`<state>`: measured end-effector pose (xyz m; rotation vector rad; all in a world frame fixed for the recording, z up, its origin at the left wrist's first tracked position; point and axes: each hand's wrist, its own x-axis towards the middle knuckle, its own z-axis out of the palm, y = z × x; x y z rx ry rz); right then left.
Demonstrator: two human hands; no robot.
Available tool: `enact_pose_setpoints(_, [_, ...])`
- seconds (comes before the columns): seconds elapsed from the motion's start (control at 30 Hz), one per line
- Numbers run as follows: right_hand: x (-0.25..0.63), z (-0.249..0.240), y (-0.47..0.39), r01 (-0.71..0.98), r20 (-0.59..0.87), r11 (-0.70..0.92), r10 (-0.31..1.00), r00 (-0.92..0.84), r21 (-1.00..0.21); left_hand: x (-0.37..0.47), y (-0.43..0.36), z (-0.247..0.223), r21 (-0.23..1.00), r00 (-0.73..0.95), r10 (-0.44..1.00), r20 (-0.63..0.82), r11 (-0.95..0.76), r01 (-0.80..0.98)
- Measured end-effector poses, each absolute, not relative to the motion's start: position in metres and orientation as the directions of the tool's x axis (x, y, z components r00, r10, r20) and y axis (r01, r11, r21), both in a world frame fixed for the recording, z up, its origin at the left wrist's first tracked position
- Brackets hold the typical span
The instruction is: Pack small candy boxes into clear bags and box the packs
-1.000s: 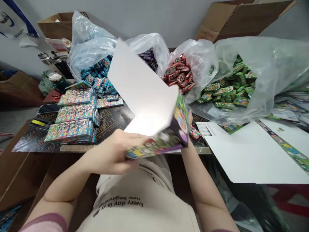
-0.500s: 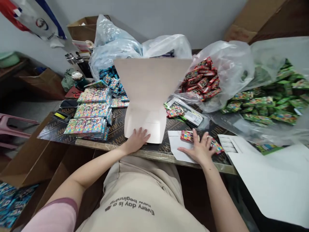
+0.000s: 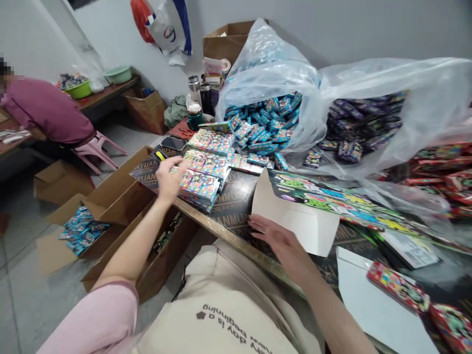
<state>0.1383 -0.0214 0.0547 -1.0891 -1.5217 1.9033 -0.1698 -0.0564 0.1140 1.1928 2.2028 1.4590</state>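
My left hand (image 3: 170,178) is at the near-left stack of printed flat packs (image 3: 199,187), fingers bent and apart, with nothing visibly held. Behind that pile stand two more stacks (image 3: 206,162) of the same colourful packs. Over the table's front edge, my right hand (image 3: 278,237) has its fingers stretched out, blurred, beside the white inner side of an unfolded card carton (image 3: 309,226). The carton's printed panel (image 3: 332,196) leans back to the right. A red packet (image 3: 398,285) lies on a white card sheet (image 3: 372,300) at the right.
Clear plastic bags hold blue packets (image 3: 265,123), purple packets (image 3: 361,123) and red packets (image 3: 442,172). Below the table's left end, cardboard boxes (image 3: 110,206) stand open. A phone (image 3: 173,143) and scissors (image 3: 186,133) lie behind the stacks. A seated person (image 3: 47,110) is at far left.
The view has swung left. My left hand has left the carton for the stacks; my right hand has moved from the red packets to beside the carton, whose raised panel now leans back.
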Motion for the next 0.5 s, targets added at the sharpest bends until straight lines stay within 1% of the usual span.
enact_pose_setpoints(0.03, [0.112,0.052,-0.017,0.044,-0.317,-0.379,0.700,-0.640,-0.925,-0.198,-0.055,0.116,0.860,-0.664,0.731,0.159,0.228,0.457])
enact_pose_setpoints(0.07, [0.087,0.049,-0.011,0.032,-0.366,-0.476,0.628,-0.687,-0.879,-0.221,-0.053,0.115,0.864,-0.662,0.746,0.069,0.287,0.414])
enact_pose_setpoints(0.13, [0.047,0.041,0.003,0.106,-0.504,-0.617,0.519,-0.691,-0.780,-0.252,-0.052,0.103,0.857,-0.617,0.775,-0.139,0.406,0.316])
enact_pose_setpoints(0.2, [0.018,0.035,0.017,0.207,-0.637,-0.689,0.456,-0.622,-0.695,-0.271,-0.050,0.086,0.828,-0.534,0.775,-0.337,0.514,0.225])
enact_pose_setpoints(0.27, [-0.003,0.031,0.028,0.287,-0.718,-0.711,0.426,-0.551,-0.642,-0.282,-0.048,0.070,0.779,-0.449,0.747,-0.490,0.606,0.158])
enact_pose_setpoints(0.3, [-0.010,0.031,0.031,0.316,-0.740,-0.709,0.426,-0.520,-0.631,-0.286,-0.046,0.064,0.754,-0.412,0.729,-0.547,0.642,0.136])
enact_pose_setpoints(0.37, [-0.020,0.030,0.031,0.332,-0.748,-0.690,0.473,-0.466,-0.643,-0.292,-0.042,0.055,0.715,-0.344,0.702,-0.623,0.690,0.112])
enact_pose_setpoints(0.43, [-0.023,0.029,0.024,0.276,-0.709,-0.668,0.552,-0.438,-0.691,-0.290,-0.039,0.049,0.699,-0.289,0.694,-0.659,0.707,0.105])
enact_pose_setpoints(0.5, [-0.019,0.025,0.012,0.181,-0.640,-0.639,0.621,-0.452,-0.748,-0.281,-0.039,0.045,0.702,-0.213,0.703,-0.679,0.706,0.090])
